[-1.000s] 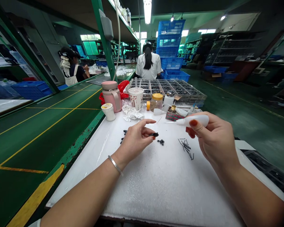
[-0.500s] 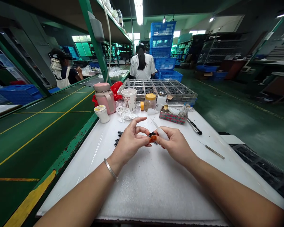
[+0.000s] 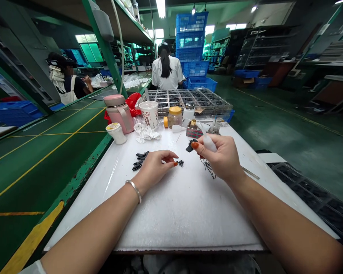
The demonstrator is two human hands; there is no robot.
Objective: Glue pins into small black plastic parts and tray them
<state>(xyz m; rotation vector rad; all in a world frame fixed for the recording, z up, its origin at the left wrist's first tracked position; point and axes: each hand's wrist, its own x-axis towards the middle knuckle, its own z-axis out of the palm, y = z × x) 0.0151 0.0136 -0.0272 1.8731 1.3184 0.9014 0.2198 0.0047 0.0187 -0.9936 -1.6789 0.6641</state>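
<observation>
My right hand (image 3: 221,156) is raised over the white table, its fingers closed on a small black part (image 3: 191,145) and a white squeeze bottle (image 3: 209,143). Under it lie several thin black pins (image 3: 208,169). My left hand (image 3: 157,167), with a silver bangle at the wrist, reaches beside a little pile of small black rings (image 3: 180,163). Its thumb and fingers are apart, with nothing visible between them. Several black pieces (image 3: 137,164) lie to the left of that hand, partly behind it.
Behind the hands stand a pink thermos (image 3: 118,114), a paper cup (image 3: 150,113), a white tub (image 3: 116,133), crumpled tissue (image 3: 146,132), a yellow-lidded jar (image 3: 175,117) and a small box (image 3: 193,130). Compartment trays (image 3: 217,101) lie beyond. Two people sit further off.
My hands have parted. The right has moved right and up with the black part and bottle; the left has let go and come down by the rings. The view has shifted slightly.
</observation>
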